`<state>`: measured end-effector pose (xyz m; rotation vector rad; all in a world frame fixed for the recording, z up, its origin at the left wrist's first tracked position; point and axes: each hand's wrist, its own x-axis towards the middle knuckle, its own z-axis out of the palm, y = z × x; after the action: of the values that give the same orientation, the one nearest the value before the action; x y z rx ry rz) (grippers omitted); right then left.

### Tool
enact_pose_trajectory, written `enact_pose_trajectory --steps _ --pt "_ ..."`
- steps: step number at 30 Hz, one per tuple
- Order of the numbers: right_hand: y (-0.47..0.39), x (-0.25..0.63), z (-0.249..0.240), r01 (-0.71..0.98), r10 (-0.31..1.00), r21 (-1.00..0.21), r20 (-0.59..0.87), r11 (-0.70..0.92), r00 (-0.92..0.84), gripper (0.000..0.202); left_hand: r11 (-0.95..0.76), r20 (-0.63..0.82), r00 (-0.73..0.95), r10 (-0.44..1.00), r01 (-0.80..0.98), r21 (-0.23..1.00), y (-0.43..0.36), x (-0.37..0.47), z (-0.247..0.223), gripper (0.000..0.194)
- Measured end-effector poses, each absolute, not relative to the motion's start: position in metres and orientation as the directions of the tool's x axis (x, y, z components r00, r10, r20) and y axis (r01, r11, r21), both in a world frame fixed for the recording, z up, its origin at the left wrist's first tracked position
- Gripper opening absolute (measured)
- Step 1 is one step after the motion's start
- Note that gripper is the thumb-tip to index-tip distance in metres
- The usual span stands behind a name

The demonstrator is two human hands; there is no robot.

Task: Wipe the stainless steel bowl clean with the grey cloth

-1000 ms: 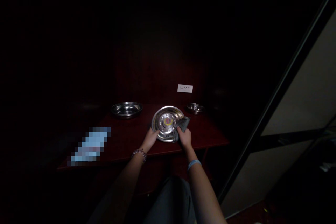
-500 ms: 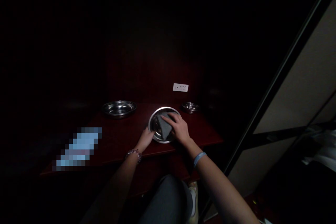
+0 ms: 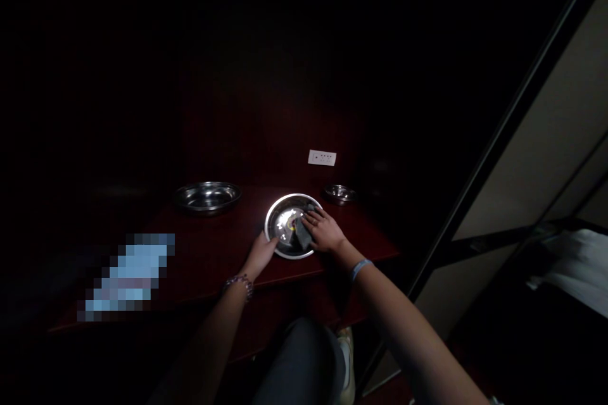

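Note:
A round shiny metal bowl [image 3: 284, 218] is tilted toward me at the front edge of the dark red table [image 3: 213, 253]. My left hand [image 3: 261, 252] grips its lower left rim, thumb on the inside. On the right inner side of the bowl lies a grey cloth [image 3: 303, 235], pressed under the fingers of my right hand [image 3: 325, 231]. The palm side of that hand is hidden.
A wider metal dish [image 3: 209, 197] stands at the back left, and a small metal bowl [image 3: 340, 194] at the back right. A white socket plate [image 3: 322, 157] is on the wall. A blurred light-blue patch [image 3: 130, 275] lies at the left.
My right hand and the cloth have shifted from the middle of the bowl to its right side, uncovering the shiny bottom. My left hand keeps its hold on the rim.

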<state>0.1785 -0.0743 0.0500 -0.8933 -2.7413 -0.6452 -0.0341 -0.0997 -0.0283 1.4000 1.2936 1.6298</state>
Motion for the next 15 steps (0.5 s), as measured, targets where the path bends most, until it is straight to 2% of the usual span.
enact_pose_trajectory --steps 3,6,9,12,14,15 --pt "-0.097 0.173 0.032 0.687 0.604 0.2 0.349 0.699 -0.716 0.072 -0.329 0.358 -0.245 0.901 0.152 0.932 -0.102 -0.033 -0.027 0.042" --pt "-0.122 0.162 0.009 0.746 0.68 0.032 0.385 0.665 -0.623 0.06 -0.327 0.367 -0.269 0.89 0.183 0.927 -0.104 -0.032 -0.026 0.042" --pt "-0.137 0.151 -0.009 0.719 0.712 -0.171 0.41 0.674 -0.57 0.055 -0.318 0.366 -0.271 0.89 0.206 0.925 -0.106 -0.032 -0.024 0.041" --pt "-0.131 0.146 -0.012 0.589 0.776 -0.506 0.418 0.63 -0.472 0.038 -0.337 0.384 -0.246 0.89 0.211 0.917 -0.106 -0.033 -0.025 0.04" --pt "-0.118 0.146 -0.007 0.393 0.852 -0.759 0.419 0.519 -0.314 0.034 -0.341 0.384 -0.231 0.894 0.206 0.917 -0.105 -0.034 -0.026 0.041" --pt "-0.111 0.148 -0.004 0.266 0.885 -0.846 0.417 0.461 -0.208 0.035 -0.337 0.38 -0.227 0.897 0.205 0.919 -0.105 -0.034 -0.027 0.043"
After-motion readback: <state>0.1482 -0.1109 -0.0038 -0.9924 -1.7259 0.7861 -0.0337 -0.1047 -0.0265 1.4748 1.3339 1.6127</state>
